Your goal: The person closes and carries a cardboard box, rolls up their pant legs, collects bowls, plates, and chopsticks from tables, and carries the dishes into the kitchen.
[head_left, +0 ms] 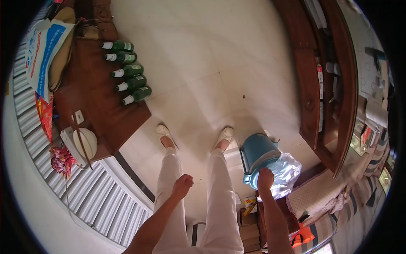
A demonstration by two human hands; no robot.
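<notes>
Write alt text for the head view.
A person's right hand is at a blue bin with a clear plastic bag; the left hand is curled in front of white trousers. Five green bottles line the edge of a wooden table at left.

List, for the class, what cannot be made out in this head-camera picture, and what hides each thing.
In the head view:
Right grip: fingertips hidden beneath the hand, so what they pinch is unclear.
Blue bucket: inside hidden by the right grip and clear plastic bag.
Left grip: palm hidden by its curled fingers.
Green bottles: label print too small to read.
Forearms: cut off by the bottom edge.
</notes>
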